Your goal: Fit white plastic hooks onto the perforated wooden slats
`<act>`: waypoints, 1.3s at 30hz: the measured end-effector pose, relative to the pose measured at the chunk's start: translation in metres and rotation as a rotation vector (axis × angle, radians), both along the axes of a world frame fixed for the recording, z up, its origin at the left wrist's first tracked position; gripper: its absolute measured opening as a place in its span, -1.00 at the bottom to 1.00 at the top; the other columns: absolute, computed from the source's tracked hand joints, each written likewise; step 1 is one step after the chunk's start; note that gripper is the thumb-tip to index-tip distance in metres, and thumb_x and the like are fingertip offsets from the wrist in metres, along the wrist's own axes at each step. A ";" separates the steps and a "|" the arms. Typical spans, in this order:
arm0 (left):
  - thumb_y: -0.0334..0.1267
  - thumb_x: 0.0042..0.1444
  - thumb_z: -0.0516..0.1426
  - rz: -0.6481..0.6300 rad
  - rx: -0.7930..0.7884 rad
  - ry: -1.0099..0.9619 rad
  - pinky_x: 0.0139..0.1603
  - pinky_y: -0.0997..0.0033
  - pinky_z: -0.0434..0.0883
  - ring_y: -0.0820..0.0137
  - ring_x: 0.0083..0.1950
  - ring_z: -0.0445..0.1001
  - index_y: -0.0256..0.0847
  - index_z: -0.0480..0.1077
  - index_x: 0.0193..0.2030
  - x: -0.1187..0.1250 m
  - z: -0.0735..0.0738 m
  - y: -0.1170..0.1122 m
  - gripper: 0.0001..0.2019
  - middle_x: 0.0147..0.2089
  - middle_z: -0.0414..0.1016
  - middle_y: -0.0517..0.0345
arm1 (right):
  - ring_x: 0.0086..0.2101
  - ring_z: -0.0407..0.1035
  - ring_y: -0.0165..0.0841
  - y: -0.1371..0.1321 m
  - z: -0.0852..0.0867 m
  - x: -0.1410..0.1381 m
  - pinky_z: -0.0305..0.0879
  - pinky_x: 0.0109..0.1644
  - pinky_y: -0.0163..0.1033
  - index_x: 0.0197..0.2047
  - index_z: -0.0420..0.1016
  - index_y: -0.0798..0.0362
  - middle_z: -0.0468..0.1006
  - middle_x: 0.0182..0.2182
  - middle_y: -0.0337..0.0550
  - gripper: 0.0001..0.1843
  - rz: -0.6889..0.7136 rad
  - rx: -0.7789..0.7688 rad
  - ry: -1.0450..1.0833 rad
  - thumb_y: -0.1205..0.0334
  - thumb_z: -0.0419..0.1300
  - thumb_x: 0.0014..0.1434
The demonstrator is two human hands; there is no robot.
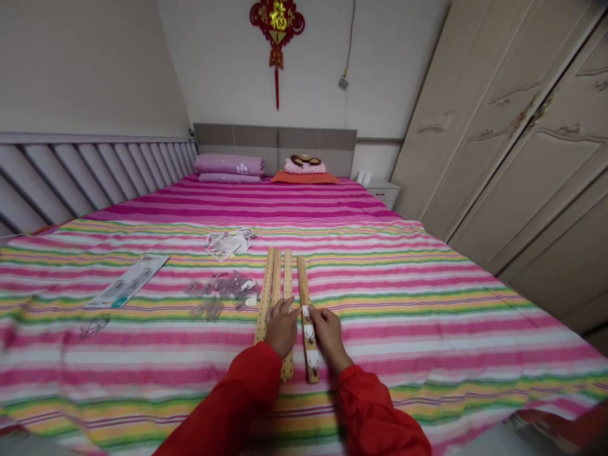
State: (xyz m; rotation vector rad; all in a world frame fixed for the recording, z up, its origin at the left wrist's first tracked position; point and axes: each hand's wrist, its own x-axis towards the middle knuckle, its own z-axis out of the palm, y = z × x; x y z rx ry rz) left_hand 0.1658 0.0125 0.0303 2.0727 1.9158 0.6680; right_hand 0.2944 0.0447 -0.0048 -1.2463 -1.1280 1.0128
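Red sleeves (pixel 247 405) filled the bottom centre of the frame, both hands down on the wooden strips. Left hand (pixel 281 327) lay flat across the two perforated strips (pixel 280 278), fingers slightly spread and pressing, not gripping. Right hand (pixel 327 332) sat just beside the right-hand strip (pixel 306 316), thumb and forefinger pinched together on the top white hook (pixel 306 311); could not tell if it was actually seated in a hole. Risks, as I judged them: the soft bedspread (pixel 427 304) gave no firm backing, so pushing a hook in could have tipped or slid the strip, and the strip lay apart from the braced pair, so nothing held it but the right hand. A half-seated hook could have popped out and got lost in the stripes. The strip itself was pale wood, narrow, long, running from lower centre up toward mid-frame, with three white hooks in a row near its close end (pixel 312 359). Left of the strips lay a loose pile of clear hooks (pixel 223 291), an opened packet (pixel 225 244) above it, and a flat card pack (pixel 128 280) further left. Pillows (pixel 230 166) and a wall ornament (pixel 277 25) stood at upper centre, wardrobes (pixel 522 145) at right.
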 end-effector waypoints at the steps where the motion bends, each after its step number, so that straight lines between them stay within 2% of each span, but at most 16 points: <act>1: -0.44 0.08 0.00 -0.006 0.036 -0.021 0.29 -0.02 0.08 0.16 0.32 0.15 -0.03 0.48 0.04 -0.005 0.001 0.000 -0.57 0.29 0.31 0.11 | -0.62 0.15 -0.42 0.000 -0.001 0.000 0.06 -0.54 -0.30 -0.68 0.35 0.05 0.28 -0.74 -0.33 -0.51 0.006 -0.004 0.006 -0.20 0.23 -0.04; 3: -0.41 0.10 0.00 0.014 0.115 -0.060 0.25 0.06 0.17 0.20 0.24 0.26 -0.10 0.50 -0.02 -0.022 0.003 0.001 -0.63 0.19 0.42 0.05 | -0.64 0.12 -0.43 -0.001 -0.001 0.001 0.04 -0.56 -0.30 -0.67 0.34 0.04 0.24 -0.76 -0.34 -0.49 0.021 -0.020 0.032 -0.22 0.21 -0.02; 6: -0.39 0.12 -0.01 0.171 0.184 -0.041 0.17 0.11 0.26 0.20 0.07 0.39 -0.20 0.52 -0.12 -0.061 0.009 0.006 -0.69 0.00 0.52 -0.02 | -0.66 0.09 -0.45 -0.001 0.000 0.001 0.00 -0.58 -0.30 -0.65 0.34 0.04 0.23 -0.77 -0.36 -0.50 0.038 -0.045 0.091 -0.22 0.21 -0.02; 8: -0.41 0.07 0.04 0.263 0.171 0.030 0.16 0.10 0.26 0.16 0.08 0.38 -0.20 0.49 -0.08 -0.085 0.013 0.010 -0.69 0.01 0.51 -0.03 | -0.67 0.07 -0.46 -0.002 0.002 0.001 -0.01 -0.59 -0.30 -0.64 0.34 0.04 0.25 -0.75 -0.37 -0.52 0.045 -0.054 0.124 -0.20 0.23 -0.02; 10: -0.43 0.03 0.08 0.283 0.097 0.109 0.14 0.10 0.25 0.14 0.11 0.37 -0.19 0.45 -0.01 -0.100 0.018 0.013 -0.64 0.03 0.50 -0.03 | -0.68 0.06 -0.48 -0.003 0.004 0.001 -0.02 -0.59 -0.31 -0.63 0.34 0.04 0.25 -0.74 -0.38 -0.54 0.050 -0.059 0.147 -0.18 0.24 -0.02; 12: -0.45 0.01 0.09 0.254 0.005 0.190 0.11 0.09 0.26 0.10 0.12 0.37 -0.18 0.41 0.03 -0.104 0.024 0.016 -0.60 0.03 0.50 -0.04 | -0.68 0.06 -0.48 -0.004 0.005 0.001 -0.03 -0.60 -0.31 -0.63 0.33 0.04 0.26 -0.74 -0.38 -0.54 0.055 -0.064 0.166 -0.17 0.24 -0.02; 16: -0.48 0.04 0.07 0.214 -0.096 0.310 0.05 0.10 0.26 0.07 0.11 0.38 -0.20 0.35 0.10 -0.095 0.032 0.021 -0.56 0.01 0.51 -0.08 | -0.69 0.05 -0.48 -0.004 0.006 0.001 -0.04 -0.61 -0.31 -0.63 0.32 0.03 0.24 -0.75 -0.40 -0.55 0.071 -0.070 0.203 -0.17 0.25 -0.03; 20: -0.48 0.06 0.07 0.210 -0.104 0.324 0.03 0.17 0.27 0.12 0.08 0.41 -0.20 0.34 0.11 -0.093 0.033 0.024 -0.56 -0.04 0.54 -0.01 | -0.72 0.03 -0.49 -0.004 0.007 0.001 -0.07 -0.63 -0.32 -0.64 0.29 0.01 0.20 -0.78 -0.42 -0.55 0.090 -0.077 0.231 -0.14 0.25 -0.02; 27: -0.45 0.06 0.10 0.215 -0.024 0.222 -0.07 0.32 0.32 0.23 -0.09 0.52 -0.18 0.42 0.01 -0.109 0.026 0.017 -0.66 -0.16 0.59 0.03 | -0.74 0.03 -0.50 -0.004 0.007 0.002 -0.08 -0.65 -0.32 -0.63 0.30 0.02 0.21 -0.78 -0.42 -0.58 0.087 -0.075 0.271 -0.11 0.27 -0.03; 30: -0.38 0.08 0.09 0.245 0.036 0.078 -0.14 0.30 0.35 0.22 -0.18 0.54 -0.18 0.49 -0.15 -0.116 0.026 0.014 -0.78 -0.23 0.61 0.02 | -0.75 0.03 -0.50 -0.004 0.008 0.002 -0.09 -0.66 -0.32 -0.63 0.31 0.02 0.21 -0.79 -0.42 -0.58 0.093 -0.079 0.290 -0.12 0.28 -0.04; 33: -0.27 -0.01 0.18 0.293 0.084 -0.293 -0.20 0.29 0.41 0.23 -0.26 0.54 -0.20 0.51 -0.31 -0.120 0.029 0.013 -0.87 -0.34 0.60 0.06 | -0.76 0.03 -0.51 -0.005 0.008 0.002 -0.09 -0.67 -0.33 -0.64 0.32 0.03 0.22 -0.79 -0.42 -0.58 0.096 -0.068 0.297 -0.11 0.29 -0.05; 36: -0.13 -0.19 0.29 0.295 0.057 -0.751 -0.20 0.31 0.46 0.26 -0.24 0.55 -0.24 0.51 -0.33 -0.117 0.039 0.010 -0.71 -0.35 0.61 0.08 | -0.76 0.04 -0.52 -0.004 0.008 0.003 -0.09 -0.68 -0.34 -0.62 0.34 0.04 0.25 -0.76 -0.41 -0.59 0.103 -0.057 0.323 -0.10 0.30 -0.06; 39: -0.07 -0.37 0.38 0.269 -0.045 -1.021 -0.16 0.34 0.49 0.29 -0.22 0.56 -0.26 0.53 -0.27 -0.106 0.052 0.001 -0.53 -0.31 0.62 0.07 | -0.75 0.03 -0.55 -0.003 0.009 0.005 -0.12 -0.69 -0.36 -0.58 0.37 0.06 0.33 -0.70 -0.39 -0.61 0.106 -0.067 0.384 -0.09 0.32 -0.09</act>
